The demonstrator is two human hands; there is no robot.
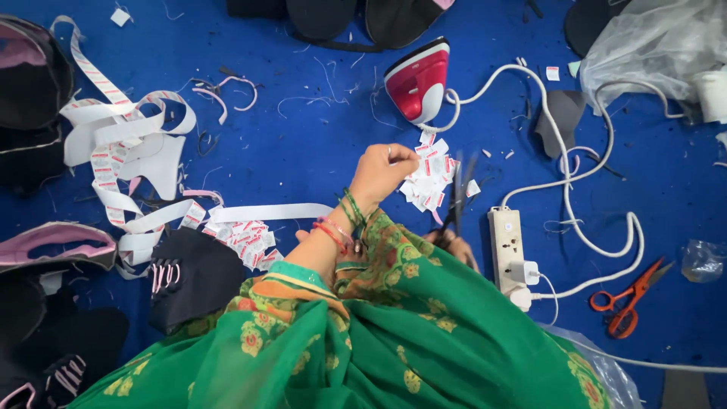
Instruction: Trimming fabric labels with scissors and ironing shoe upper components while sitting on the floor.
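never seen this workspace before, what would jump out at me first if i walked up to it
Most striking is the blue floor covering, littered with thread scraps, with a red and white iron near the top centre. At the middle, the person's left hand reaches to a pile of small red and white labels, while the right hand holds dark scissors. Orange-handled scissors lie at the right, beside a white power strip.

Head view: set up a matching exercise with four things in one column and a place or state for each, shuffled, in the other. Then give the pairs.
Things:
1. iron
2. orange-handled scissors
3. power strip
4. pile of cut labels

Places or states:
A. lying alone at the right, blades shut
B. under the left hand
C. standing on its heel near the top
D. with a white adapter plugged in

Pairs: 1-C, 2-A, 3-D, 4-B
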